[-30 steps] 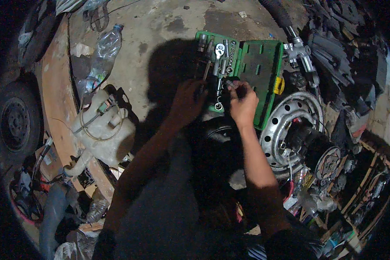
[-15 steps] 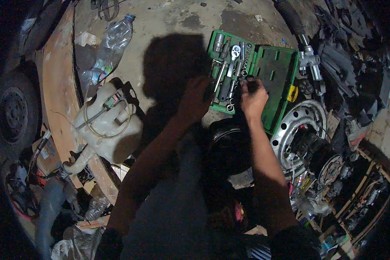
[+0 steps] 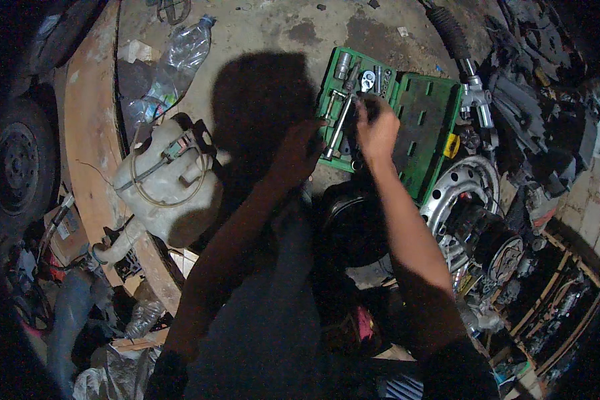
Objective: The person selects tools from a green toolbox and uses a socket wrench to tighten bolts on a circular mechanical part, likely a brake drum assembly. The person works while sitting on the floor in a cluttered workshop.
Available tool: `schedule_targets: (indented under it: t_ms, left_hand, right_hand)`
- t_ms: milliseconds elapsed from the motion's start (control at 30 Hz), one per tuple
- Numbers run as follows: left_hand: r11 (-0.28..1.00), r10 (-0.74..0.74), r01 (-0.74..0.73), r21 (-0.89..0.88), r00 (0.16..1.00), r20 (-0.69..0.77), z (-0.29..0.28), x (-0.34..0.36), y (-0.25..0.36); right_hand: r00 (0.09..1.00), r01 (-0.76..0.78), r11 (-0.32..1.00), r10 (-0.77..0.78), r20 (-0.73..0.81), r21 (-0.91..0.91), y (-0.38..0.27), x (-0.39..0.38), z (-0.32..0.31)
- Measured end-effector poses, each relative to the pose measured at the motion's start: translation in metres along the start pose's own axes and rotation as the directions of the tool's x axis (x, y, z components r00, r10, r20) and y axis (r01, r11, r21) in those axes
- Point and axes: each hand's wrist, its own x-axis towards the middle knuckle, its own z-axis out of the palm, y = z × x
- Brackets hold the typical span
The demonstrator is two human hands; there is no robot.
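An open green socket-set case lies on the concrete floor, holding sockets, a ratchet and a long silver bar in its left half; the right half shows bare moulded recesses. My right hand is over the middle of the case, right of the bar, with its fingers closed; what they hold is too dark and small to make out. My left hand is in shadow at the case's left edge, near the bar, and its fingertips are too dark to read.
A white plastic reservoir, crumpled bottle and long board lie left, beside a tire. A metal wheel rim, steering-rack part, dark debris and scrap pieces lie right.
My right hand has moved up and, over the last half second, left, onto the case's tool half. My left hand has shifted little. The view has moved slightly.
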Motion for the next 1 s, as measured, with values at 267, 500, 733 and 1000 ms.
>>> schedule_targets:
  t_ms: [267, 500, 733, 1000]
  left_hand:
    - [0.999, -0.020, 0.018, -0.032, 0.999, -0.046, 0.000, 0.004, 0.001]
    - [0.999, 0.029, -0.029, -0.013, 0.998, -0.061, -0.010, 0.005, 0.032]
    - [0.942, 0.129, -0.048, -0.333, 0.966, 0.224, -0.084, 0.038, 0.233]
    - [0.921, 0.384, -0.336, -0.195, 0.710, 0.590, -0.137, 0.031, 0.458]
  right_hand:
    - [0.955, -0.221, 0.910, 0.276, 0.112, -0.352, -0.049, 0.037, 0.014]
    - [1.000, 0.025, 0.967, -0.022, -0.014, 0.252, -0.034, 0.008, -0.046]
    - [0.987, 0.151, 0.678, -0.062, -0.149, 0.719, -0.088, -0.096, -0.237]
    - [0.854, 0.488, 0.587, -0.169, -0.492, 0.646, -0.123, -0.177, -0.394]
